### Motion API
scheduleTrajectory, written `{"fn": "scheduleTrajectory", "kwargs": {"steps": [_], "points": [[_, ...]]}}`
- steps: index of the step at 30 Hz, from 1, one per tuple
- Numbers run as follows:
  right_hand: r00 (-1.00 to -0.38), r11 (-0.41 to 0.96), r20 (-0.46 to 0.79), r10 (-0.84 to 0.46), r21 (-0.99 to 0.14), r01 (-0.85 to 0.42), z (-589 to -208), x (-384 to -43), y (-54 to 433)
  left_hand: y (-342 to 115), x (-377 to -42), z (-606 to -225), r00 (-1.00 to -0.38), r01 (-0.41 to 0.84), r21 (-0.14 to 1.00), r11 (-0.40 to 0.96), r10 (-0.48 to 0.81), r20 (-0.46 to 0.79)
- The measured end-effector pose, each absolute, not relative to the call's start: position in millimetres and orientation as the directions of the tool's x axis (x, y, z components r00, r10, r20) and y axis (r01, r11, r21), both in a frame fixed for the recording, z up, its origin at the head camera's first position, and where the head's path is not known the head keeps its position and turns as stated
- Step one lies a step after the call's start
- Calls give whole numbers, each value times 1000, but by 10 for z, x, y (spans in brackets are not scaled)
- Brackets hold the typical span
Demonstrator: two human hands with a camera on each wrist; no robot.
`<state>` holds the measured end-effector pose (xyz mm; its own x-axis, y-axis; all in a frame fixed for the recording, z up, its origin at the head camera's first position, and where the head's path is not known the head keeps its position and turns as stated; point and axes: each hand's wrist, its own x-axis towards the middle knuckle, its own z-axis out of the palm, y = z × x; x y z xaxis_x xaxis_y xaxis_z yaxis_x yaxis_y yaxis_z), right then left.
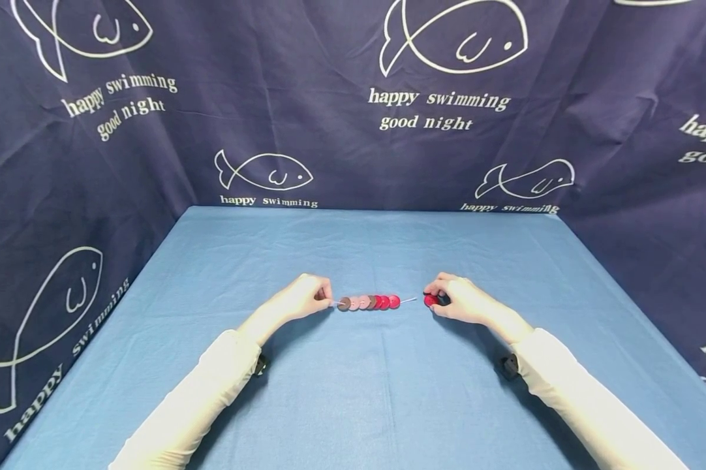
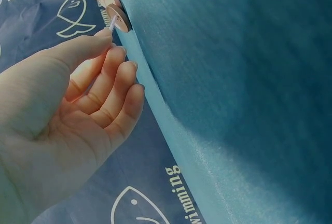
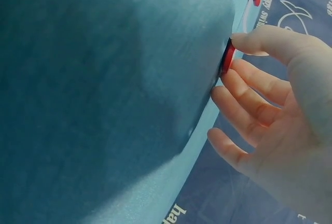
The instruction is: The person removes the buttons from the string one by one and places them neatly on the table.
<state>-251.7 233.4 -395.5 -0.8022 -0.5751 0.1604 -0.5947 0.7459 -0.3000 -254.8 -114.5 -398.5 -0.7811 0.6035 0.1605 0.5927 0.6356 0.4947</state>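
Observation:
A row of overlapping round buttons [image 1: 362, 302], brown, pink and red, is threaded on a thin pale cord [image 1: 410, 299] above the blue cloth at mid-table. On the left, my left hand [image 1: 303, 297] pinches the cord's end between thumb and index finger, right beside a brown button [image 2: 119, 19]. The cord's other end sticks out past the red buttons toward the right. There, my right hand [image 1: 461, 299] holds a loose red button [image 3: 228, 58] by its edges between thumb and fingers, close over the cloth. A short gap separates this button from the cord's tip.
Blue cloth [image 1: 359, 391] covers the table. Dark blue curtains [image 1: 341, 117] with white fish drawings and lettering hang behind it and on both sides. Small dark devices [image 1: 508, 367] are worn at the wrists, below pale sleeves.

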Motion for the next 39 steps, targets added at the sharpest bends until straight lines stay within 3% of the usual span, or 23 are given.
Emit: {"fn": "scheduleTrajectory", "kwargs": {"steps": [19, 39], "points": [[-777, 710, 161, -609, -328, -624, -3931, -2534, 2314, -1161, -2559, -4000, -783, 588, 500, 635, 603, 155], [-737, 656, 282, -615, -336, -676, -3909, -2563, 2208, -1149, -2572, -4005, -785, 585, 511, 630, 598, 162]]}}
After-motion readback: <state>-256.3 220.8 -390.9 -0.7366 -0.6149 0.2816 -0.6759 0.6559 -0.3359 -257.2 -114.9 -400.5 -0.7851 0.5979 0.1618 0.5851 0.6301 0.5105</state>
